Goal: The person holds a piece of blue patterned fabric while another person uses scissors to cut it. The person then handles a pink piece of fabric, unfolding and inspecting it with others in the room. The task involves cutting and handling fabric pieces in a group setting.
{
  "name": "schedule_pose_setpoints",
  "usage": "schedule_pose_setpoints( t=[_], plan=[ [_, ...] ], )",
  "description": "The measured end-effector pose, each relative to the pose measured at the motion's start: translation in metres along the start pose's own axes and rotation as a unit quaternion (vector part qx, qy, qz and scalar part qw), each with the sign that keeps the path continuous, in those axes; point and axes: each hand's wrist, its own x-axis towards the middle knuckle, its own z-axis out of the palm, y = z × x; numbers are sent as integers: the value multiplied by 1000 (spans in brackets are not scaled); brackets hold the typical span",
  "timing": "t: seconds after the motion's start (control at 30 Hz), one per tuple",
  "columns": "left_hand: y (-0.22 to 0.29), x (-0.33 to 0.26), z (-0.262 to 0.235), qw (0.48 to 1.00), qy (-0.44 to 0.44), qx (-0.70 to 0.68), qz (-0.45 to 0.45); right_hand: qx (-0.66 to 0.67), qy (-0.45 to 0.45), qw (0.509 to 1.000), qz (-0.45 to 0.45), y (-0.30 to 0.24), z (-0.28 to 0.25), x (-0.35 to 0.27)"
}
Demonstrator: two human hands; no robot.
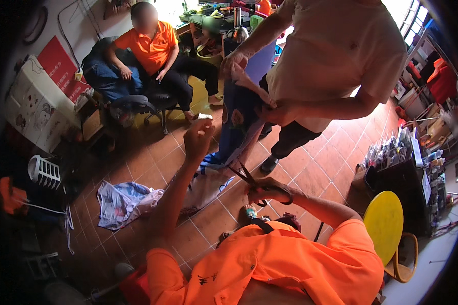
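The right hand [270,192] grips a pair of scissors [248,177], blades parted and pointing up-left, near the blue-and-pale printed cloth [231,140]. The left hand [197,137] is raised beside that cloth, fingers curled, a small white thing [204,116] at its fingertips; whether it is pinched I cannot tell. A standing co-worker's hands [282,112] hold the cloth up. Another crumpled printed cloth [127,204] lies leftward on the tiled floor [336,145].
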Motion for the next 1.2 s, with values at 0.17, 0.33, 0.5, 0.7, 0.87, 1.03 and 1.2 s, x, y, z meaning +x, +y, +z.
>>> schedule_pose_setpoints(
  t=[0.17,0.33,0.5,0.7,0.87,1.03,1.2],
  plan=[
    [21,64,5,982,-48,119,140,11,25,998,53,-6,-5,-9],
    [42,104,2,896,-130,244,349,-132,35,989,54,4,-17,-12],
    [39,135,-10,812,-251,300,432,-98,77,990,61,2,-17,3],
    [19,167,-25,801,-306,202,473,-118,157,976,96,-4,8,38],
    [-1,187,-39,783,-308,154,518,-115,261,951,120,-26,56,74],
    [-67,159,-37,950,-115,-113,266,-51,330,931,149,-37,85,94],
    [-119,138,-10,827,-387,-349,-211,-200,336,916,90,-58,80,100]
  ],
)
